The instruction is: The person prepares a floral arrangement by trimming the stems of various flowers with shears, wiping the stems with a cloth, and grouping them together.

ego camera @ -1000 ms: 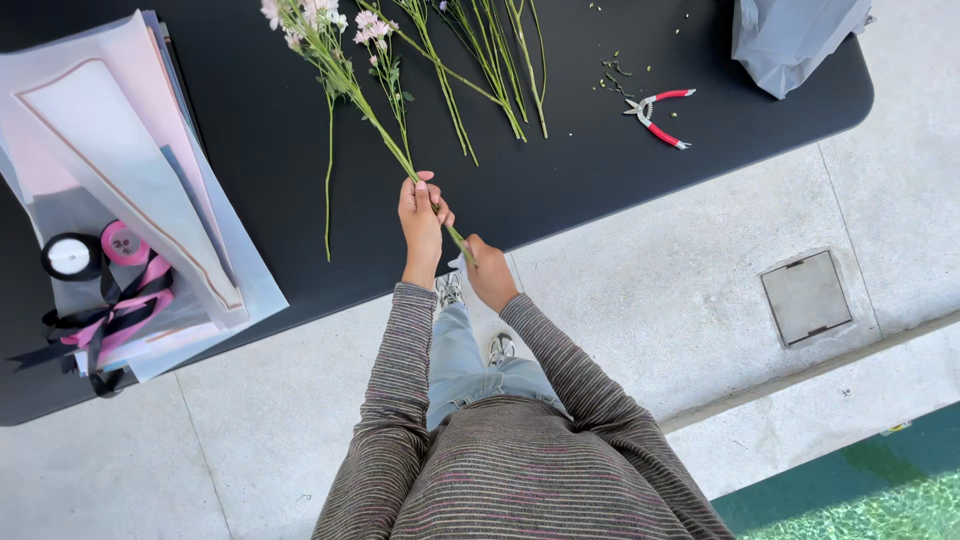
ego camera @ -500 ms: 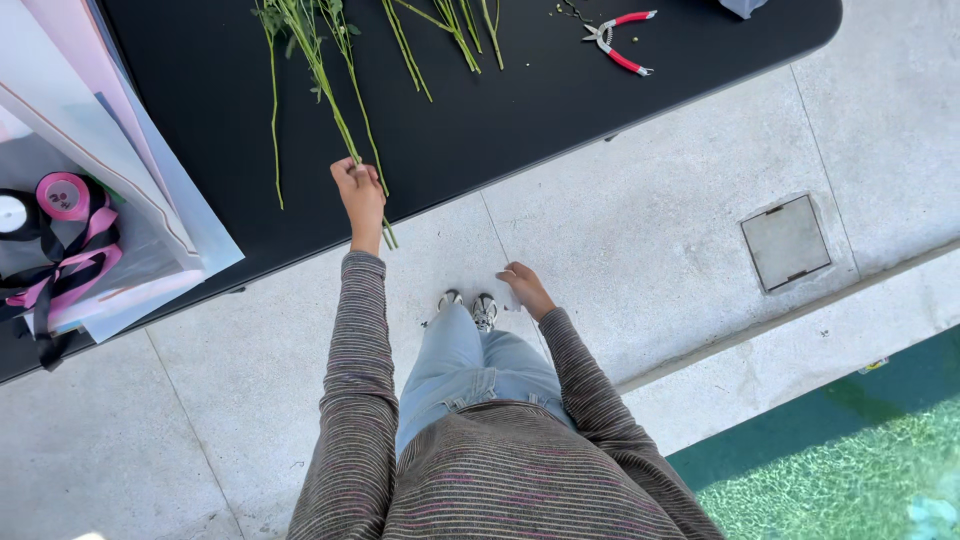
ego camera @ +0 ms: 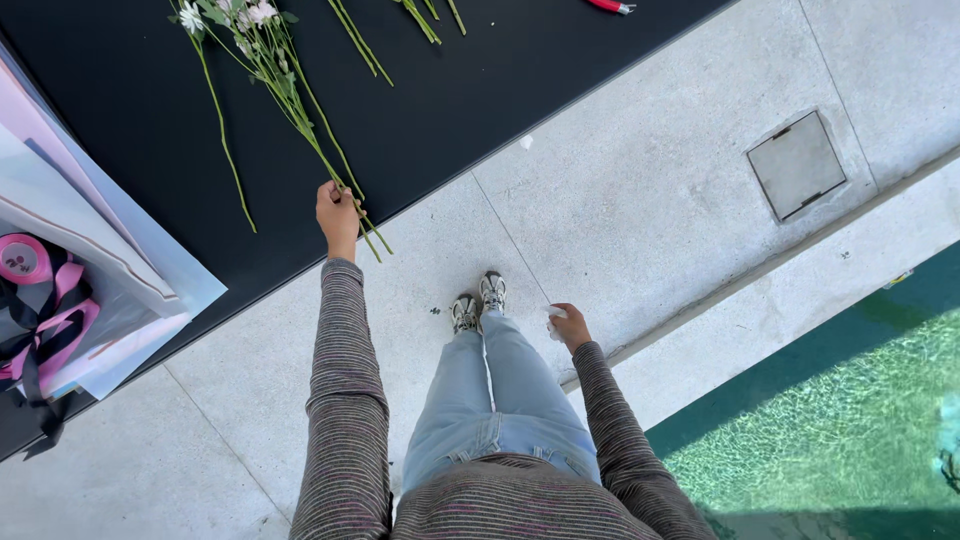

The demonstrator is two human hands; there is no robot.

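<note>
My left hand [ego camera: 337, 209] grips the lower ends of a bunch of green flower stems [ego camera: 300, 110] that lie on the black table [ego camera: 450, 90], their white and pink blooms at the top left. The cut ends stick out past the table's edge. My right hand [ego camera: 570, 325] hangs beside my right leg, away from the table, closed around a small white scrap [ego camera: 553, 315].
A single white-flowered stem [ego camera: 218, 130] lies left of the bunch. More green stems [ego camera: 360, 40] and red-handled clippers [ego camera: 608, 5] are at the top. Wrapping paper [ego camera: 110, 270] and pink and black ribbon [ego camera: 40, 320] sit left. A floor hatch [ego camera: 797, 165] and pool water [ego camera: 850, 420] lie right.
My right hand has let go of the stems and dropped down beside my leg. My left hand stays on the stem ends at the table edge. The camera has tilted down.
</note>
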